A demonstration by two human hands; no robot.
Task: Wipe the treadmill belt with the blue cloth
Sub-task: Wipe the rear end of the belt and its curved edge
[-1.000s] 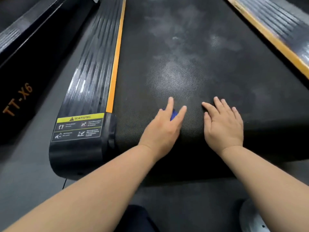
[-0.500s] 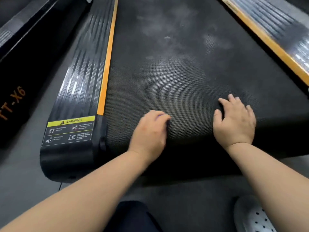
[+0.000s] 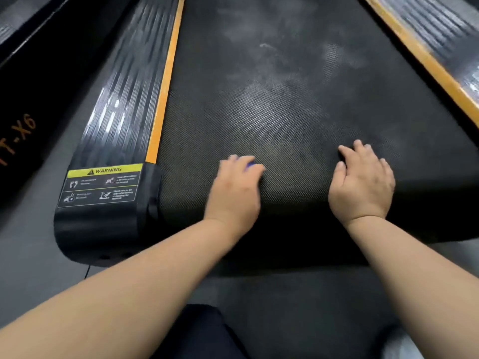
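- Black panel (image 3: 18,141) with orange lettering ending "T-X6": far left of the treadmill belt, across a strip of grey floor (image 3: 26,255).
- Glossy black ribbed side rail (image 3: 121,112): along the belt's left edge, lined with an orange strip (image 3: 166,81) on the belt side.
- Yellow-and-black warning label (image 3: 103,185): on the near end of that rail, just left of the belt's near corner.
- Left hand (image 3: 234,193): palm down on the near left part of the belt, covering the cloth. Its fingers are blurred, so pressing flat or curled round cannot be told.
- Blue cloth (image 3: 251,165): under the left hand on the belt, only a sliver showing between the fingers.
- Black textured treadmill belt (image 3: 285,112): centre, with pale dusty patches beyond the hands.
- Right hand (image 3: 363,185): palm down on the near right part of the belt, fingers loosely bent, holding nothing, well apart from the cloth.
- Second ribbed rail (image 3: 435,27) with an orange edge: along the belt's right side.
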